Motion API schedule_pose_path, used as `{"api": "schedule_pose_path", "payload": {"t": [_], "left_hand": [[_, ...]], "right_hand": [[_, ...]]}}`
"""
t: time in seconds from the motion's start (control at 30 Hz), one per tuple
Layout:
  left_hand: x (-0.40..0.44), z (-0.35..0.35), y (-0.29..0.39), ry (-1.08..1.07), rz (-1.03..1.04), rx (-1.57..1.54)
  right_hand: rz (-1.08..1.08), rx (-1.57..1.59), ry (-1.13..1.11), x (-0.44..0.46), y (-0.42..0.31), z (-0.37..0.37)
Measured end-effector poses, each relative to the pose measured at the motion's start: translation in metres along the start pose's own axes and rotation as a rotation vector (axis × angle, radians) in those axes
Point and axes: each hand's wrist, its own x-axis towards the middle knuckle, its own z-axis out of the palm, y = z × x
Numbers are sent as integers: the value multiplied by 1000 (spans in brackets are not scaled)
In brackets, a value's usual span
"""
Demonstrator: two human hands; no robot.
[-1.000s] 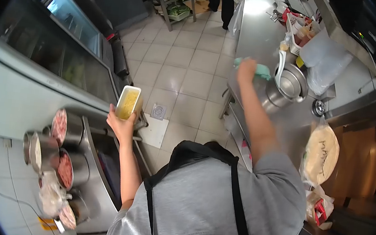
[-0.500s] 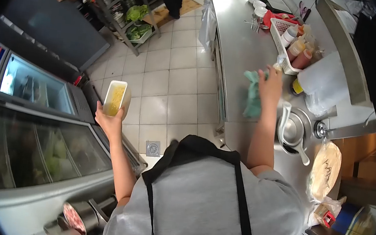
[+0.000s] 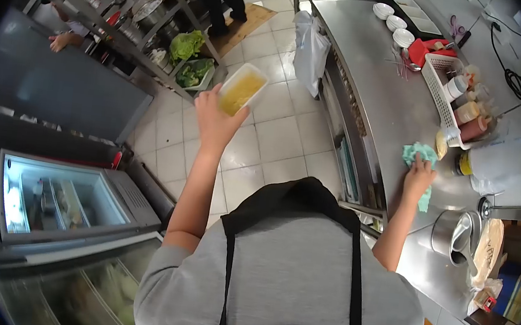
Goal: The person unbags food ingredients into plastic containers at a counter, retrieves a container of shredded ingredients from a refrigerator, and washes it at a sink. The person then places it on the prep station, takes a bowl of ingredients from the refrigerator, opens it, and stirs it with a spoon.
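My left hand grips a white rectangular plastic tub, its fingers wrapped round the near end. Inside lies yellow shredded food that I cannot name exactly. The tub is held tilted over the tiled floor. On the steel counter, my right hand is closed on a green cloth, which bunches above the fingertips and hangs out below the hand. A small yellowish item lies just beyond the cloth, beside the white basket of sauce bottles.
Steel pots with ladles stand on the counter at right. White bowls sit at its far end. A plastic bag hangs from the counter edge. Left are a lit glass-door fridge and a shelf with lettuce. Other people stand further back.
The view has turned and shifted left. The tub has moved forward and tilted. My right hand is still on the cloth, now more bunched and pressed on the counter.
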Motion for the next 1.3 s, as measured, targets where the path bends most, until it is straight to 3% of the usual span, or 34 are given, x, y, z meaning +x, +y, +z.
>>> {"api": "schedule_pose_path", "payload": {"t": [0.27,0.47,0.73,0.93,1.0,1.13,1.3], "left_hand": [[150,131,7,-58,180,-171],[271,221,55,-128,240,-293],[440,353,150,-224,334,-351],[535,459,216,-129,493,-473],[553,491,236,-137,503,-505],[576,547,265,-187,463,-518],[575,601,282,-201,480,-520]], "right_hand": [[-46,253,64,79,-134,64],[-157,318,-89,162,-173,110],[-41,438,-122,229,-200,138],[337,460,-39,209,-210,149],[379,247,10,207,-221,134],[506,139,76,191,-225,143],[846,41,131,186,-261,130]]}}
